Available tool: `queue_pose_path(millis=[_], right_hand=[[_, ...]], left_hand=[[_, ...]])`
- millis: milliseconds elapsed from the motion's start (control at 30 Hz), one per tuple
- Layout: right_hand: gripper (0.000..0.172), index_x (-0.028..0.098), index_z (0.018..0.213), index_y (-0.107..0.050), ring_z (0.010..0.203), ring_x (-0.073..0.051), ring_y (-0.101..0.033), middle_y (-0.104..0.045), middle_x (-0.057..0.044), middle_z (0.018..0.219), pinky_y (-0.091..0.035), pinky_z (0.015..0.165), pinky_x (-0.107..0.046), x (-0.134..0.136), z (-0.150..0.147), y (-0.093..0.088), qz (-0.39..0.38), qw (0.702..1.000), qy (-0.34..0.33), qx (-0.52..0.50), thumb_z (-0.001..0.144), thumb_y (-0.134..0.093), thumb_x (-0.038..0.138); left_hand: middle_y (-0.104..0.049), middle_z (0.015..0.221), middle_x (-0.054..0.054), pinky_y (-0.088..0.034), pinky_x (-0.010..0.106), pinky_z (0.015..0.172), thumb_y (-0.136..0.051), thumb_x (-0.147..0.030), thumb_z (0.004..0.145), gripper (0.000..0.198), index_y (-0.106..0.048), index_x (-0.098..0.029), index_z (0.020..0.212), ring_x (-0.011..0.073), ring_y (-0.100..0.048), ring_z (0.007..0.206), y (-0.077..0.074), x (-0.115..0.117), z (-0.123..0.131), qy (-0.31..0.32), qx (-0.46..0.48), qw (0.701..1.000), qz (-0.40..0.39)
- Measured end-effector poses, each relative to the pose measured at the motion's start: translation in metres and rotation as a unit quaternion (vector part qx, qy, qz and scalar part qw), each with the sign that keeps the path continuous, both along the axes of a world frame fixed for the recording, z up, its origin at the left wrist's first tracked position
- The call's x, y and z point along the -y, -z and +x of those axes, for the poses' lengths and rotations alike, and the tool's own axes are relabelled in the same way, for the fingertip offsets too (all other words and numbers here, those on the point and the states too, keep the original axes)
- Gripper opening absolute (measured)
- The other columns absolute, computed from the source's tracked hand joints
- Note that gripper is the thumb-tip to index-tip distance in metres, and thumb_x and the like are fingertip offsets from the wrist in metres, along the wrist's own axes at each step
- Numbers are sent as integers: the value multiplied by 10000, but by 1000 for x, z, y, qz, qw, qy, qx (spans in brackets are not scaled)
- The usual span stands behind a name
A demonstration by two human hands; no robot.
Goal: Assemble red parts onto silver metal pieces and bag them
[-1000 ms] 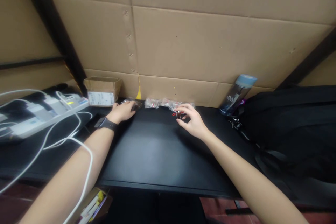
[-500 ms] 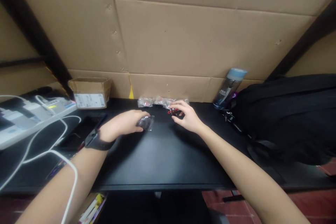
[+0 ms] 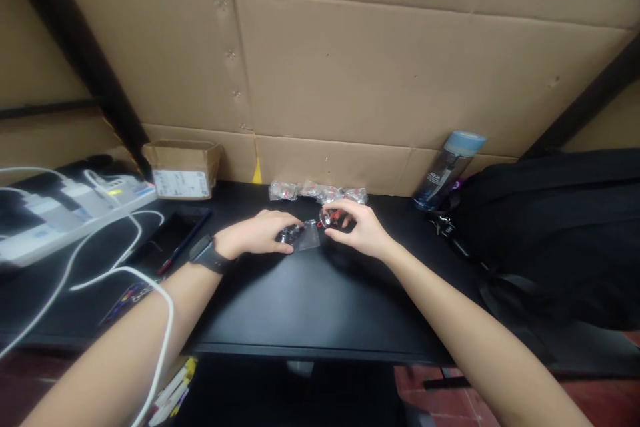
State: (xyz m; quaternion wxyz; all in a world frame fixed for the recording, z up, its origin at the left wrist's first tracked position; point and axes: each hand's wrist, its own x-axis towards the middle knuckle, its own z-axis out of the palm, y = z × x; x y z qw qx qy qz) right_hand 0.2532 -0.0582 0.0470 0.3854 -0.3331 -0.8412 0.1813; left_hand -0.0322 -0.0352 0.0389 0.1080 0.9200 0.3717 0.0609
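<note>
My left hand (image 3: 270, 232), with a black watch on the wrist, grips a clear plastic bag (image 3: 307, 237) that has something dark in it. Just to the right, my right hand (image 3: 357, 228) holds a small round shiny item (image 3: 327, 218) with red parts between thumb and fingers. The two hands are close together but apart, over the black table (image 3: 310, 307). Behind them several small clear packets (image 3: 283, 191) with red bits lie in a row along the cardboard wall.
At the left are a white power strip (image 3: 75, 223) with cables, a phone (image 3: 173, 237) and an open cardboard box (image 3: 183, 170). A bottle (image 3: 447, 170) with a blue lid and a black backpack (image 3: 560, 233) are at the right.
My left hand has moved right with the bag, nearer to my right hand. More of the bag's clear part shows. The view has shifted slightly.
</note>
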Motion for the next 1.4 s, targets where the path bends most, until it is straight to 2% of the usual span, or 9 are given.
queue_pose_path(millis=[167, 333, 433, 567, 700, 867, 1133, 1267, 1400], right_hand=[[384, 229, 1150, -699, 924, -180, -695, -692, -62, 1145, -599, 820, -327, 6, -9, 2, -65, 996, -59, -12, 781, -805, 227], [360, 221, 1095, -722, 940, -183, -694, -658, -59, 1123, -619, 879, -358, 2, -10, 14, -109, 991, -80, 6, 747, -811, 192], [377, 218, 1095, -731, 916, -176, -698, -646, -61, 1130, -631, 871, -362, -3, -7, 19, -127, 988, -83, 16, 731, -830, 210], [387, 213, 1105, -734, 927, -176, -701, -650, -59, 1123, -633, 889, -367, -8, -6, 23, -138, 986, -87, 15, 732, -836, 228], [388, 205, 1109, -730, 964, -179, -697, -658, -55, 1114, -631, 915, -374, -8, -5, 23, -143, 985, -96, 8, 733, -824, 213], [412, 201, 1146, -712, 981, -180, -697, -665, -55, 1124, -631, 932, -392, -8, -4, 20, -156, 981, -116, 3, 746, -809, 209], [418, 192, 1140, -702, 987, -183, -696, -668, -57, 1135, -620, 944, -395, -10, -3, 20, -151, 982, -112, 5, 734, -802, 177], [440, 184, 1155, -687, 962, -177, -707, -679, -61, 1148, -615, 950, -397, -12, -1, 21, -167, 979, -116, -4, 733, -810, 194], [465, 188, 1167, -674, 934, -178, -720, -685, -65, 1164, -613, 951, -411, -12, 1, 20, -183, 977, -112, -4, 726, -820, 207]], left_hand=[[-550, 1492, 112, -389, 488, 1116, -642, -475, 914, 524, -590, -251, 1385, 341, -508, 1360, 8, 13, 20, 14, -9, 1000, 20], [-534, 1511, 82, -344, 517, 1120, -631, -477, 921, 498, -583, -298, 1383, 356, -404, 1425, 10, 17, 20, 18, -19, 999, 40], [-578, 1460, 76, -346, 464, 1091, -644, -437, 923, 440, -611, -290, 1337, 318, -450, 1382, 8, 17, 20, 35, -9, 998, 51], [-682, 1263, 57, -352, 406, 991, -544, -336, 997, 218, -694, -263, 1137, 256, -559, 1232, 8, 18, 25, 36, 21, 996, 82], [-696, 1112, 69, -354, 397, 918, -484, -315, 1025, 247, -706, -256, 1115, 252, -589, 1114, 14, 17, 33, 1, 42, 993, 110], [-641, 1119, 70, -377, 392, 898, -525, -338, 999, 239, -710, -288, 1141, 262, -564, 1090, 21, 16, 37, -6, 51, 994, 92], [-618, 1193, 74, -396, 418, 941, -559, -300, 966, 183, -684, -266, 1097, 285, -520, 1156, 21, 11, 41, -16, 61, 996, 67], [-615, 1265, 70, -404, 440, 966, -568, -279, 950, 264, -657, -289, 1198, 293, -513, 1186, 21, 7, 40, -6, 61, 997, 39], [-611, 1285, 61, -392, 458, 1021, -587, -289, 934, 225, -685, -293, 1136, 293, -501, 1215, 21, 6, 39, 10, 77, 997, 16]])
